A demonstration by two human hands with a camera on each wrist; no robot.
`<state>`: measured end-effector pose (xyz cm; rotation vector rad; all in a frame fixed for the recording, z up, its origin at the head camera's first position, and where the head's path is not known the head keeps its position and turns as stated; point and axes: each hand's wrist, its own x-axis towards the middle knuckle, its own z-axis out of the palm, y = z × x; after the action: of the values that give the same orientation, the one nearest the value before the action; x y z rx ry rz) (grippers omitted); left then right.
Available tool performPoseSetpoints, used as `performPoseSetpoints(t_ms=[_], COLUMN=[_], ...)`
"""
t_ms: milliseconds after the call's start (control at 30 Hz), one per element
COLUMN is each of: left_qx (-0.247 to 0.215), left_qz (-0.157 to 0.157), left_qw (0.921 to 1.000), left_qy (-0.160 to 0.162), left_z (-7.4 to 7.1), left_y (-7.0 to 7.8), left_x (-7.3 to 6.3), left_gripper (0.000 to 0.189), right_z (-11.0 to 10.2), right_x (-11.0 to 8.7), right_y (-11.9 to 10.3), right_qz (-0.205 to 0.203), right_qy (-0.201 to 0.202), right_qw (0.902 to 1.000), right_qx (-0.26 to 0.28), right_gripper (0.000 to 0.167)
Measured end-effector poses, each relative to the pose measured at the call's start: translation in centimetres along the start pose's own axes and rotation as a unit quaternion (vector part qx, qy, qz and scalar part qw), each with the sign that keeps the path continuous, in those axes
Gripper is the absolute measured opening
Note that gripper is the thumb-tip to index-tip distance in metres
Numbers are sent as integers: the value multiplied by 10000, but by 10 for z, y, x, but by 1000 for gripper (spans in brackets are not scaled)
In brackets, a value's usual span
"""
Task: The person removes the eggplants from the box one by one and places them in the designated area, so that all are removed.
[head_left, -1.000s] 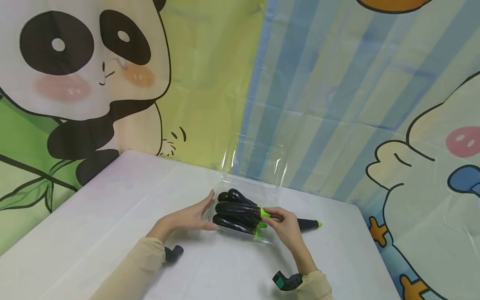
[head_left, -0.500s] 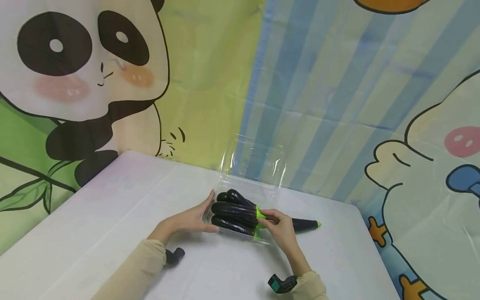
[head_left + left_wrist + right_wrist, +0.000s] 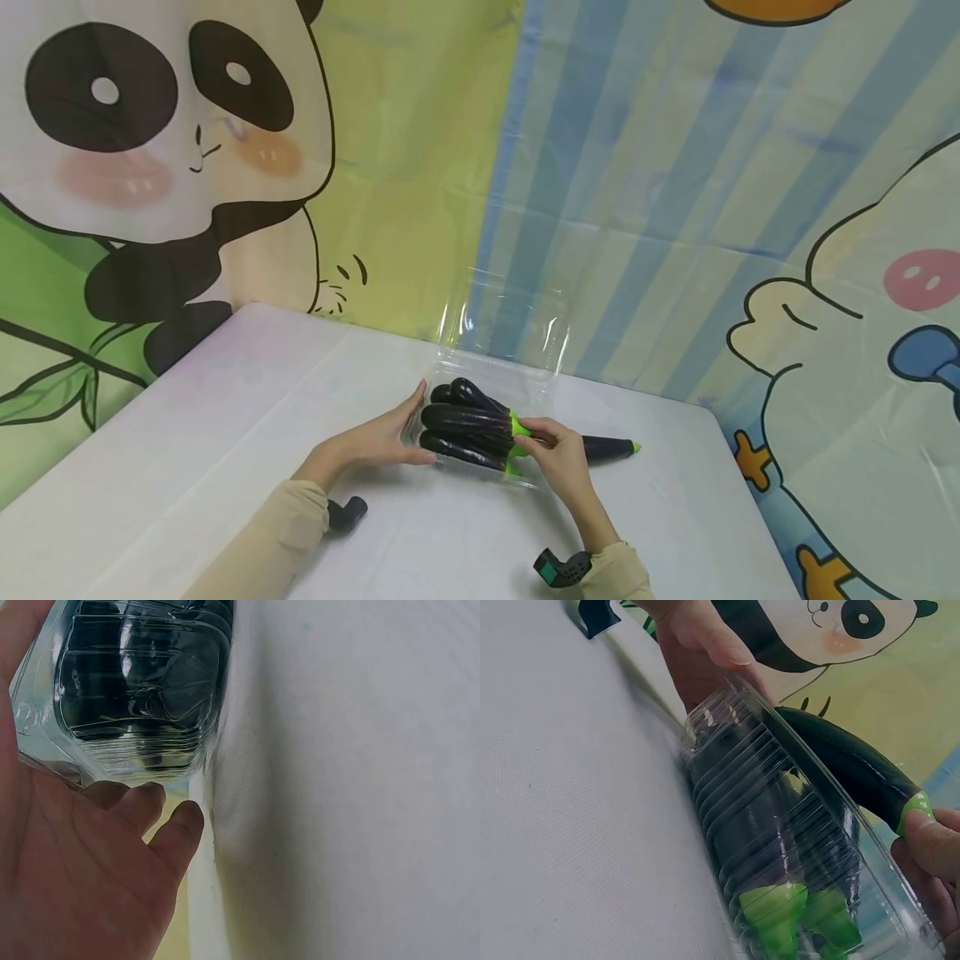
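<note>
Several dark purple eggplants with bright green stem ends lie in a clear plastic clamshell box (image 3: 480, 363), whose lid stands up at the back. My left hand (image 3: 378, 439) holds the box's left end, thumb at the front and fingers behind; in the left wrist view, the hand (image 3: 105, 847) lies against the ribbed end wall. With thumb and fingers, my right hand (image 3: 561, 458) pinches the green end of the top eggplant (image 3: 461, 418). In the right wrist view this eggplant (image 3: 847, 761) slants above the box rim, over the other eggplants (image 3: 754, 832).
Another eggplant (image 3: 609, 450) lies on the white table (image 3: 420, 542) right of the box, partly hidden by my right hand. A printed cloth backdrop (image 3: 420, 167) hangs behind the table. The raised clear lid (image 3: 502, 321) stands before it.
My right hand has moved a little left with the pinched eggplant, which now lies slightly further left over the others. The left hand stays at the box's end.
</note>
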<state>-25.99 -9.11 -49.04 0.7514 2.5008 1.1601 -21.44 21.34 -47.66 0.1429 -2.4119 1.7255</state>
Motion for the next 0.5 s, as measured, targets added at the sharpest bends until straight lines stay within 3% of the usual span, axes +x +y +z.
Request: performPoseSetpoints(t_ms=[500], left_qx=[123], left_qz=[-10], left_qw=[9999], left_qy=[33], left_z=[2], left_y=[-4], left_x=[3], left_gripper=[123], right_z=[-22], right_x=[4], right_y=[-4], right_qz=[315], right_qy=[458], right_qw=[9984], right_qx=[-104], right_gripper=[27])
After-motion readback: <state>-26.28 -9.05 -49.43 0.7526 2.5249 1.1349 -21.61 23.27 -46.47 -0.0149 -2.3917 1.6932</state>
